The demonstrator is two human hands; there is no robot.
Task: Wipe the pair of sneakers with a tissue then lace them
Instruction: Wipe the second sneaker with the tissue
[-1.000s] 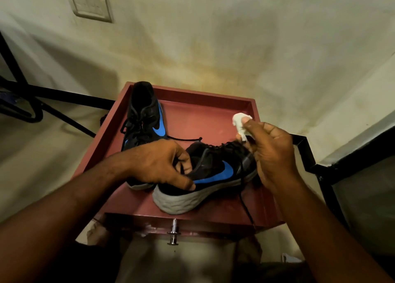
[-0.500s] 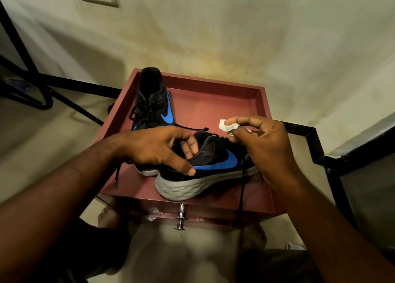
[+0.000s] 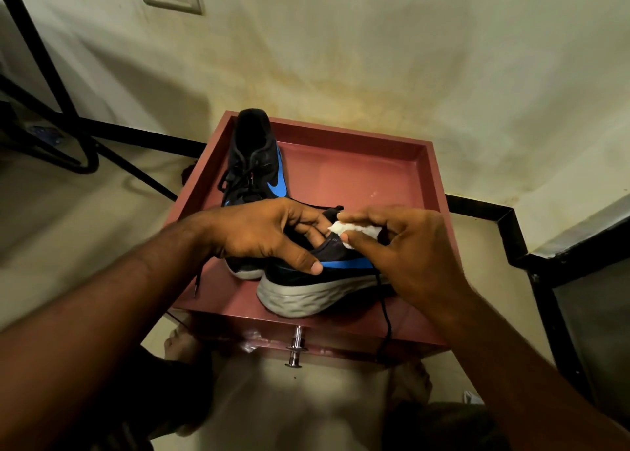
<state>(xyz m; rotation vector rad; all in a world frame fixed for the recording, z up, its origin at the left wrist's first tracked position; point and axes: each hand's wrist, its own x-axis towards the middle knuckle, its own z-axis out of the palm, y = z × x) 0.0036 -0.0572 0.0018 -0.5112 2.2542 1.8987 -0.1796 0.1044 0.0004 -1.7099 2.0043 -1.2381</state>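
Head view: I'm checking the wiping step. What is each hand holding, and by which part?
Right hand pinches the crumpled white tissue at its middle. Left hand grips the near black-and-blue sneaker at its collar.

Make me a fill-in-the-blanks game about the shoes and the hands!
1. The right hand pinches a white ____.
2. The left hand steadies the near sneaker, whose swoosh is ____.
3. Both sneakers sit on a ____ tray.
4. The far sneaker lies toward the tray's ____ side.

Missing words: tissue, blue, red, left.
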